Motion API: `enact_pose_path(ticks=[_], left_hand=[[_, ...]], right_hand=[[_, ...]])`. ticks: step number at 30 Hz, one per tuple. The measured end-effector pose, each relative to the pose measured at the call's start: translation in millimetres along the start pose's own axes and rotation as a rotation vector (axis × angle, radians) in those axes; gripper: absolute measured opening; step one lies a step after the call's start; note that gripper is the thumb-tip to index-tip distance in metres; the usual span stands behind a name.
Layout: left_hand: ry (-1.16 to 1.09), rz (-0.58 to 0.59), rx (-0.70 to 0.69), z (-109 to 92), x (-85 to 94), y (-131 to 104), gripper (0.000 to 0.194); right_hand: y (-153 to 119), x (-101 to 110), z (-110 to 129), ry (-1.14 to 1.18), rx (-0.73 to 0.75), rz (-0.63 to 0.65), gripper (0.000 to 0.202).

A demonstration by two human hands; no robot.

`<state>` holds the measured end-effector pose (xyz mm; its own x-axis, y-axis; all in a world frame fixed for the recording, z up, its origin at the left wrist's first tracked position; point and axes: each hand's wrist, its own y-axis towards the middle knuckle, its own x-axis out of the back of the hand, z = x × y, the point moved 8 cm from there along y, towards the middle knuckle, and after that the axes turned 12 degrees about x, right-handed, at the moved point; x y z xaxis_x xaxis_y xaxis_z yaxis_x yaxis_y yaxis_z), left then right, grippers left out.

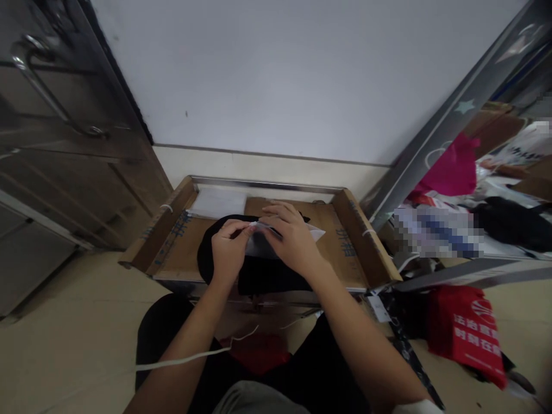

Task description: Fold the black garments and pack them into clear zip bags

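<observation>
My left hand (227, 250) is closed, thumb and forefinger pinching the edge of a thin, see-through plastic bag (259, 246). From the other side my right hand (291, 233) has its bent fingers on the same bag's edge, close to the left fingertips. A pale pointed corner of the bag sticks out to the right of my right hand. Beneath both hands lies a black cloth item (271, 277), its full shape partly hidden by hands and bag. It rests on the cardboard lining of a shallow tray (340, 259).
A stack of whitish flat sheets or bags (222, 202) lies at the tray's back left. Cardboard walls edge the tray left and right. A cluttered shelf (509, 261) and a red bag (463, 330) are on the right. A metal door (77, 155) stands left. A white cord (185, 361) crosses my left forearm.
</observation>
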<state>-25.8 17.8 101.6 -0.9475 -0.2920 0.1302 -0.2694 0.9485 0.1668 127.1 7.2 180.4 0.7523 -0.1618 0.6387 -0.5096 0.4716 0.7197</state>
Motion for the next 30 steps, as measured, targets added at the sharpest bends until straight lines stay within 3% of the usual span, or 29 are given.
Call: enact_pose_path(ticks=[4,10,17,26,30], left_hand=[[-0.069,-0.043,0.0,-8,6.6,-4,0.016],[-0.016,-0.009,-0.044,-19,9.3,-5,0.013],[-0.094,-0.068,-0.136,-22,17.9,0,0.012],[-0.219,-0.234,-0.283,-13,50.9,33,0.013],[-0.183,-0.29,-0.317,2,51.0,41,0.01]], right_hand=[[18,-16,3,-0.036,0.063,0.141,0.023],[26,-16,12,-0.101,0.145,0.264,0.017],[15,-1,-1,-0.161,0.105,0.239,0.014],[-13,48,-43,-0.322,0.044,0.127,0.012],[-27,47,-60,-0.324,0.054,0.062,0.014]])
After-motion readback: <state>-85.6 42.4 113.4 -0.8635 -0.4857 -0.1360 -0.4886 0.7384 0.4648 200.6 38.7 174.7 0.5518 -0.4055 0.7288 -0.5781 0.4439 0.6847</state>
